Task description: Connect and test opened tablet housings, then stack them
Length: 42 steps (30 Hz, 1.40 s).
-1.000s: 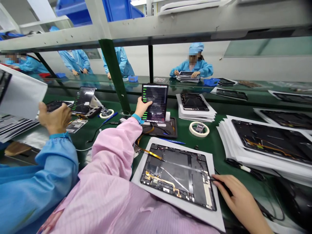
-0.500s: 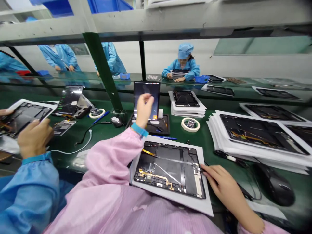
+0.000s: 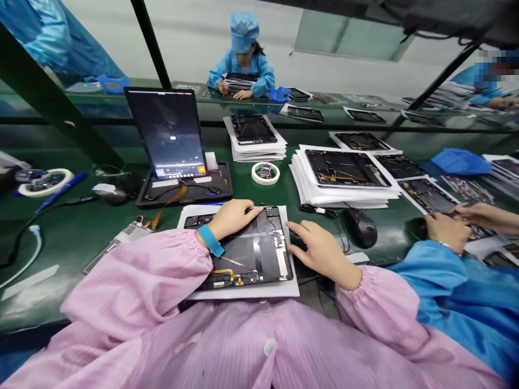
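Observation:
An opened tablet housing [image 3: 243, 251] lies inside up on white sheets in front of me, with gold flex cables, grey strips and a board at its right side. Across its upper part rests my left hand [image 3: 233, 219], one finger stretched to the far edge; the other fingers are partly hidden. Beside the right edge is my right hand [image 3: 314, 248], thumb and index finger apart, with nothing seen between them. Behind them a lit tablet screen [image 3: 168, 135] stands upright in a black tray [image 3: 186, 197], and an orange flex cable [image 3: 164, 208] runs down from it.
A roll of tape [image 3: 265, 173], a stack of housings on paper [image 3: 344, 183] and a black mouse [image 3: 360, 227] are to the right. Further right, a co-worker's hands [image 3: 450, 229] handle another housing. Left are a blue pen [image 3: 60, 192], a cable [image 3: 34, 243] and a metal-coloured part [image 3: 125, 240].
My left hand has come down from in front of the upright screen onto the housing. My right hand's fingers have spread at the right edge. The view has turned right.

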Each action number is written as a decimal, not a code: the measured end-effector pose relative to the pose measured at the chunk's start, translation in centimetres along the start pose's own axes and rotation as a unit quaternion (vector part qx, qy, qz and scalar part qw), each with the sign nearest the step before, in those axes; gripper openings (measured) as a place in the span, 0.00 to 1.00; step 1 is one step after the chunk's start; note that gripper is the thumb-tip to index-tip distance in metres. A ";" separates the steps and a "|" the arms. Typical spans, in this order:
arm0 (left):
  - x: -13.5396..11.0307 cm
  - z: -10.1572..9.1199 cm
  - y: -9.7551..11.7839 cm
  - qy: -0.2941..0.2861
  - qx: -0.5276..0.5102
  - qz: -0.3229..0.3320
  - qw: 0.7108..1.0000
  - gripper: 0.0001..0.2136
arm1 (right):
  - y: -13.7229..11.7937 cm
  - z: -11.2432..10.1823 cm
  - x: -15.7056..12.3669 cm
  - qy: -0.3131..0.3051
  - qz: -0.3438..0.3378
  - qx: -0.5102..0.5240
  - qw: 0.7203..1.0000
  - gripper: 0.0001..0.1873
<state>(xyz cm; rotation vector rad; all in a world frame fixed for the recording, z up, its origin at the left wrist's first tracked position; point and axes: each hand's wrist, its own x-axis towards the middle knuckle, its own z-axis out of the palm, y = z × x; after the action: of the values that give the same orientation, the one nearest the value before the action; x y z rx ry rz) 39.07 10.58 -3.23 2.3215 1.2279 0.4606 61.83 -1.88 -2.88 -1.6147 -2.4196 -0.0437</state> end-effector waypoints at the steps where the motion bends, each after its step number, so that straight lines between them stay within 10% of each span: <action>1: 0.0 0.1 -0.2 -0.010 0.001 -0.002 1.000 0.20 | 0.4 0.2 0.2 0.001 0.018 -0.011 1.000 0.21; 11: 0.0 1.0 -0.8 -0.022 0.040 0.011 0.999 0.20 | 2.5 2.9 7.6 -0.016 0.054 -0.135 0.989 0.25; 16: -0.1 1.0 -0.8 -0.020 0.039 0.012 0.999 0.20 | 2.7 1.4 12.1 -0.006 0.048 -0.014 0.999 0.22; 21: -0.1 1.1 -1.1 -0.025 0.035 0.011 0.999 0.20 | 1.1 -2.7 7.6 0.099 0.139 0.180 0.969 0.14; 25: 0.1 1.3 -1.3 -0.023 0.036 0.005 0.999 0.20 | -1.3 -2.4 1.6 0.003 0.240 0.521 0.819 0.16; 29: 0.0 1.2 -1.2 -0.030 0.042 -0.001 0.999 0.20 | -2.5 0.7 -0.8 -0.010 0.303 0.611 0.731 0.18; 42: -0.2 0.7 -0.9 -0.047 0.046 0.006 0.998 0.22 | -1.7 2.3 -0.2 -0.023 0.283 0.601 0.747 0.14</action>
<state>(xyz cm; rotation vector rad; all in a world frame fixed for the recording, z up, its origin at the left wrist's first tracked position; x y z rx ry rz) 38.70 10.70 -4.29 2.4004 1.2141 0.3019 59.92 -2.41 -5.01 -1.4560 -1.1943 1.3411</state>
